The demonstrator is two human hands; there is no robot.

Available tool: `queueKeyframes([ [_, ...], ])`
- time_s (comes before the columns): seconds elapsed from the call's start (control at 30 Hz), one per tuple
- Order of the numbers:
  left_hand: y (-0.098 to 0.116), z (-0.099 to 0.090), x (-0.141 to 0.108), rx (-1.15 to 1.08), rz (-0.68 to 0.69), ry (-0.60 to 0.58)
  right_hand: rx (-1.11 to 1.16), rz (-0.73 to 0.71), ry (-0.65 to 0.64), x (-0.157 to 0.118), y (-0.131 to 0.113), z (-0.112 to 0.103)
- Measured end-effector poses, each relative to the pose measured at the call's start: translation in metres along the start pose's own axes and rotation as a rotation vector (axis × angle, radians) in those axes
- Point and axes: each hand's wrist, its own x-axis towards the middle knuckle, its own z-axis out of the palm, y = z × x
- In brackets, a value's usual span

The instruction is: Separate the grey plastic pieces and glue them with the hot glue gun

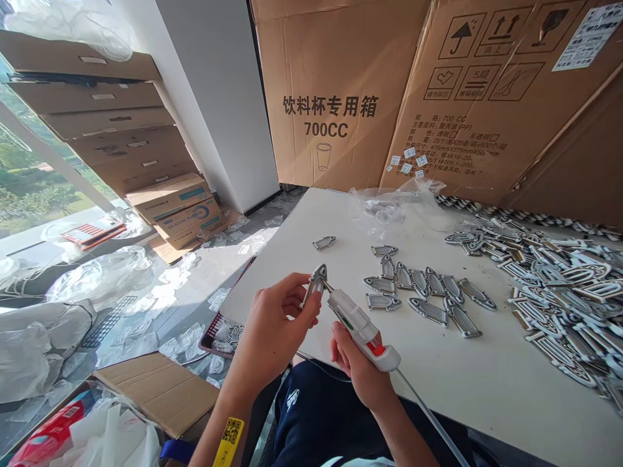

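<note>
The left hand (278, 318) pinches a grey frame (319, 272) tip-up, presumably to face the nozzle (329, 287). The right hand (364, 376) grips the glue gun (354, 316).

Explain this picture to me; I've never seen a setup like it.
There is no robot here, just a person's two bare hands. The one picture comes from a camera worn on that person's head, looking forward and down. The left hand holds up a small arch-shaped piece. The right hand grips a white glue gun, its tip right by that piece. On the white table lie similar loose pieces, a big pile on the right, and clear plastic before tall cardboard boxes.
</note>
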Motion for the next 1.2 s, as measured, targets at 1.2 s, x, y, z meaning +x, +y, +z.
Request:
queueKeyframes([
  [1.2,-0.012,0.006,0.005,0.619,0.365,0.301,0.207,0.043,-0.095,0.009,-0.023,0.000],
])
